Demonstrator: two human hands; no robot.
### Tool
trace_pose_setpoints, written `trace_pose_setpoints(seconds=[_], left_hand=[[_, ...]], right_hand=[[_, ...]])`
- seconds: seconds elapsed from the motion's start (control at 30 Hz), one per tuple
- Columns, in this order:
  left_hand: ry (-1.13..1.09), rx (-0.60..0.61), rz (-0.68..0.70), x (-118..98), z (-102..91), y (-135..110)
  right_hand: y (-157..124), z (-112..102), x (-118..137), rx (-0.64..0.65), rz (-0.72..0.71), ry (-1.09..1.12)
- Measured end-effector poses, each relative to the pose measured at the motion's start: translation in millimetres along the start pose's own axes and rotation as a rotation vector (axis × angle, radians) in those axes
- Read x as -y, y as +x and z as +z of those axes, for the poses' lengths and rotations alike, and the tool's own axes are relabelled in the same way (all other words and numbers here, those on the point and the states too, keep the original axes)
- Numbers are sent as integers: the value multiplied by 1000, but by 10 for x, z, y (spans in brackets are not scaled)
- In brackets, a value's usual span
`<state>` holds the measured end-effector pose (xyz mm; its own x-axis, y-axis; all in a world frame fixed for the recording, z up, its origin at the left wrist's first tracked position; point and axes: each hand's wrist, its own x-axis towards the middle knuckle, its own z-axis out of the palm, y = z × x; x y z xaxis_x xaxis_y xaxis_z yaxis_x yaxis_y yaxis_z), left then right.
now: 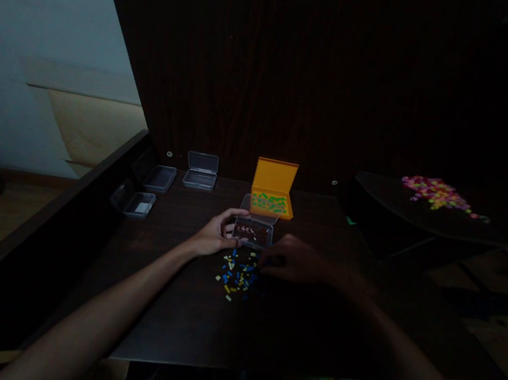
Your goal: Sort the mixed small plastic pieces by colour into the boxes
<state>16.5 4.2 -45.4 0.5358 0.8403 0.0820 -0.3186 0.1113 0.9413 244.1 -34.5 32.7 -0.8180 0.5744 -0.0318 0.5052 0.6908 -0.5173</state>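
Observation:
My left hand (219,233) is wrapped round the left side of a clear plastic box (270,237) with its lid raised, thumb at the front and fingers behind. Small reddish and white pieces lie inside it. Just in front of the box spreads a loose pile of tiny building bricks (239,276) in blue, yellow and white. Over the pile's right edge is my right hand (288,258), its fingers curled downward and pressed together. Dim light hides what, if anything, is between those fingertips.
Behind the clear box stands an open yellow box (276,174) with green and grey pieces. Several open clear boxes (199,179) line the dark table's (181,321) left and back. A colourful heap of small pieces (440,194) rests on a dark surface at right. A wooden panel rises behind.

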Motion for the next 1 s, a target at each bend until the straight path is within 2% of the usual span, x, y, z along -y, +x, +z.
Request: trace_pose_setpoints(seconds=[0.17, 0.5, 0.7, 0.87, 1.0], left_hand=[[-2, 0, -6, -1, 1, -9], [10, 12, 8, -20, 7, -11], [14, 10, 12, -34, 14, -20], [1, 2, -3, -33, 22, -19], [-8, -5, -4, -31, 25, -12]], right_hand=[[-94, 184, 30, 115, 30, 49], [-122, 282, 105, 76, 78, -112], [-135, 293, 74, 83, 48, -96], [-99, 206, 60, 72, 31, -65], [14, 8, 56, -69, 73, -136]])
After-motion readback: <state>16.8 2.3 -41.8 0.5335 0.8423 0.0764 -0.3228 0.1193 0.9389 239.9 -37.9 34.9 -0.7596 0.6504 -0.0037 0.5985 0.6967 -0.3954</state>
